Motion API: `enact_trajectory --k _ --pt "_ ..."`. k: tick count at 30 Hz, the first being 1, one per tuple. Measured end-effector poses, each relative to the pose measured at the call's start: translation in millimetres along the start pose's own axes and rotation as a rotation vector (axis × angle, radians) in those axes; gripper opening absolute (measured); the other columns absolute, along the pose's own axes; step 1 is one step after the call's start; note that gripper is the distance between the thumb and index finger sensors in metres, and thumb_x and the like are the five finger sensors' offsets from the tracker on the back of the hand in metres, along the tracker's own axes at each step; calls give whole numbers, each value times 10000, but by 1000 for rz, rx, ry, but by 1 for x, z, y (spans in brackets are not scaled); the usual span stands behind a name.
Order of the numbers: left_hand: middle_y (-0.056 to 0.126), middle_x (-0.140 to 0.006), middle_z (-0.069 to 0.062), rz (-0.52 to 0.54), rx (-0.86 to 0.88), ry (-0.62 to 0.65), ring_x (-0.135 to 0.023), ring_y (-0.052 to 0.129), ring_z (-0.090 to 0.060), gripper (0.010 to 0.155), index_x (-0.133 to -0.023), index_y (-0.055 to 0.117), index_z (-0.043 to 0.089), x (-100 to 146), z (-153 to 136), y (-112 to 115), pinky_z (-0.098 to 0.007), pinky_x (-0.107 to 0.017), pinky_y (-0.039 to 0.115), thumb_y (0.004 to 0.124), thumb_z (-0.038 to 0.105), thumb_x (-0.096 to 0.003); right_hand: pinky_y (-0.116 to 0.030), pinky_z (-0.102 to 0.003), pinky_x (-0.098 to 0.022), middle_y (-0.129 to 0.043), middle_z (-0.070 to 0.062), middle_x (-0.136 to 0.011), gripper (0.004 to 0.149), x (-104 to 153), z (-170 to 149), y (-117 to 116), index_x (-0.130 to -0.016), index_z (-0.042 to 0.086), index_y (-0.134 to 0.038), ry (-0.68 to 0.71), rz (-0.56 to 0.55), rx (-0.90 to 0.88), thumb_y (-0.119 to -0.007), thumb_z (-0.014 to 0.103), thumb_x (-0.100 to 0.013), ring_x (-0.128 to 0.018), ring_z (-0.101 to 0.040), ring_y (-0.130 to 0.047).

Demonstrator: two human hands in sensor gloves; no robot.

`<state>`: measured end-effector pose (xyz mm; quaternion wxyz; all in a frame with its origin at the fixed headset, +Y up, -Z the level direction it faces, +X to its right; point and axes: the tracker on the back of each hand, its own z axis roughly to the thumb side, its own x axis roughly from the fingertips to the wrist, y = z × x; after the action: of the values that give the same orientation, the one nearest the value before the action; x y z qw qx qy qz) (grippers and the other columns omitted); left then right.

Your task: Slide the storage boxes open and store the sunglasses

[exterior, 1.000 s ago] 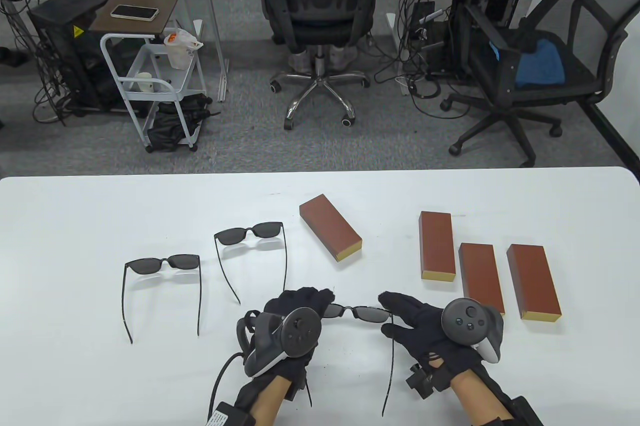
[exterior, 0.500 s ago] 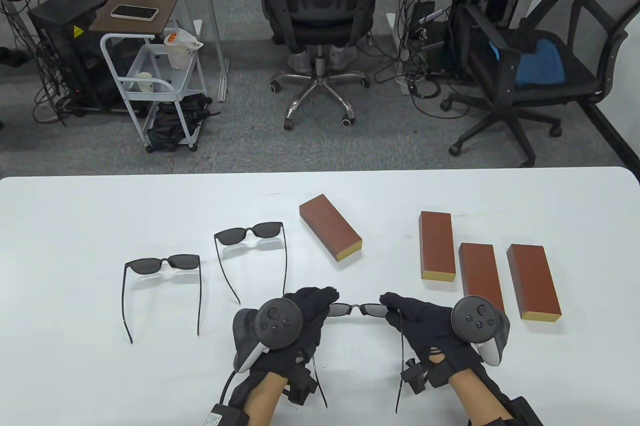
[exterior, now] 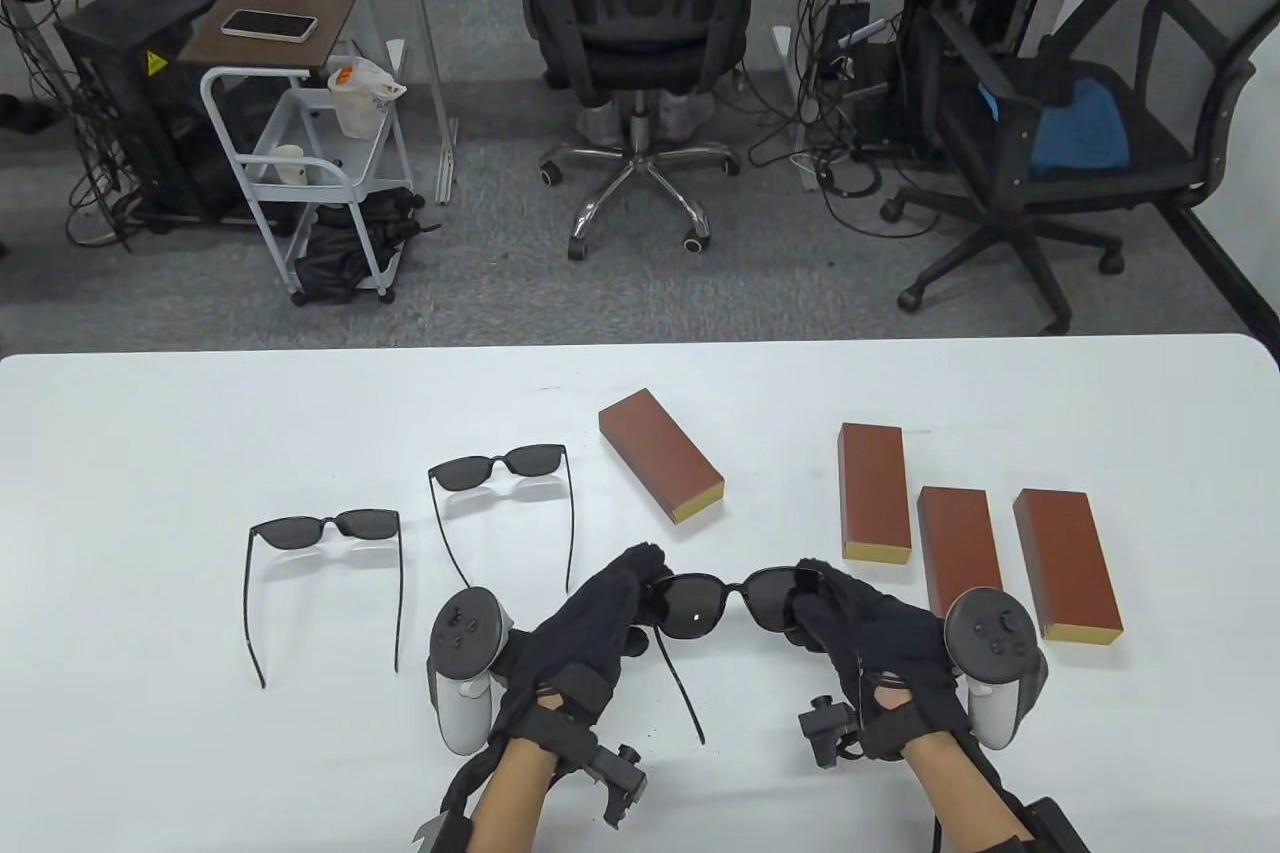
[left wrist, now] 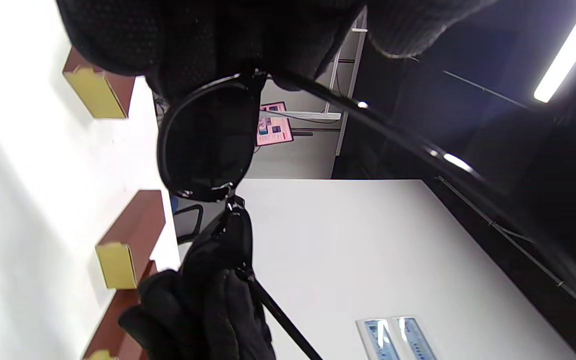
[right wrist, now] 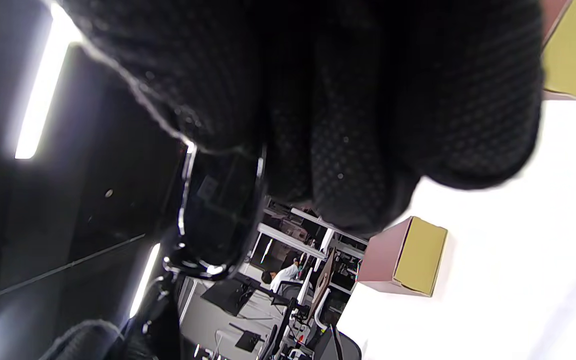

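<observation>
Barely started: both hands, left hand [exterior: 590,618] and right hand [exterior: 850,623], pinch one pair of sunglasses [exterior: 735,601] above the table's [exterior: 150,773] near edge. All four storage boxes [exterior: 875,491] look closed, and two other pairs [exterior: 325,529] wait left of centre.

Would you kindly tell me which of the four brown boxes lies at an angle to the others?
The leftmost box, alone near the table's middle, lies diagonally; the other three sit roughly parallel at the right.

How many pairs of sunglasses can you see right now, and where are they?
3. One pair is held up between the left hand and right hand. Two lie open on the table: one at left, one nearer centre. None looks hidden.
</observation>
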<state>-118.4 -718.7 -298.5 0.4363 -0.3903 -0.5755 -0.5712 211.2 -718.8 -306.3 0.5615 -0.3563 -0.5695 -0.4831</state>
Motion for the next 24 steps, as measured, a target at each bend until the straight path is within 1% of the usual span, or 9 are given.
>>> enact_trajectory --k 4,6,7,10,13,17,19,24 --pt "598 -1200 -64 -41 43 -3 -987 733 -390 649 -1149 564 272 -1 -4 6 -576 -650 682 553 589 -582 -990 -392 -245 -1085 -70 -480 456 2 -5 -1 -723 114 -866 -58 -1 -83 -940 314 -320 -349 -230 -1138" --pt "557 -1214 -73 -43 60 -8 -995 720 -395 663 -1163 513 267 0 -6 9 -580 -654 676 540 588 -583 -989 -383 -240 -1080 -50 -476 522 3 -9 -2 -783 111 -788 -102 -11 -137 -932 320 -327 -340 -221 -1137" --pt "552 -1211 -100 -40 58 -13 -984 732 -394 664 -1165 503 263 0 -6 9 -575 -649 682 540 585 -585 -986 -386 -239 -1078 -53 -475 544 4 -11 -3 -802 110 -760 -129 -10 -169 -930 317 -328 -342 -226 -1134" --pt "578 -1191 -111 -20 30 -28 -942 773 -377 659 -1158 516 245 0 -6 10 -557 -625 706 549 575 -588 -983 -382 -240 -1074 -41 -474 575 6 -15 -3 -833 130 -714 -181 -14 -219 -923 325 -333 -343 -222 -1131" --pt "617 -1166 -124 5 12 -45 -904 812 -356 650 -1146 540 231 0 -7 9 -538 -605 730 559 570 -592 -982 -379 -234 -1070 -42 -471 571 7 -14 -4 -846 158 -696 -172 -6 -236 -909 329 -345 -336 -218 -1130" --pt "662 -1132 -138 52 62 -76 -851 860 -334 632 -1133 576 223 2 -9 8 -517 -573 762 574 559 -598 -979 -379 -233 -1071 -53 -470 530 8 -14 -8 -846 222 -704 -136 5 -248 -890 331 -362 -332 -220 -1129" --pt "702 -1097 -162 76 79 -96 -788 919 -321 620 -1119 604 200 2 -11 6 -503 -525 804 597 541 -602 -977 -383 -229 -1072 -60 -466 509 8 -14 -10 -838 234 -721 -118 11 -244 -884 329 -365 -328 -224 -1128" --pt "757 -1057 -161 121 83 -134 -746 946 -312 595 -1097 653 200 3 -15 2 -490 -499 823 614 531 -604 -972 -389 -244 -1068 -70 -485 484 8 -14 -16 -826 233 -746 -69 48 -237 -876 329 -370 -349 -235 -1123"
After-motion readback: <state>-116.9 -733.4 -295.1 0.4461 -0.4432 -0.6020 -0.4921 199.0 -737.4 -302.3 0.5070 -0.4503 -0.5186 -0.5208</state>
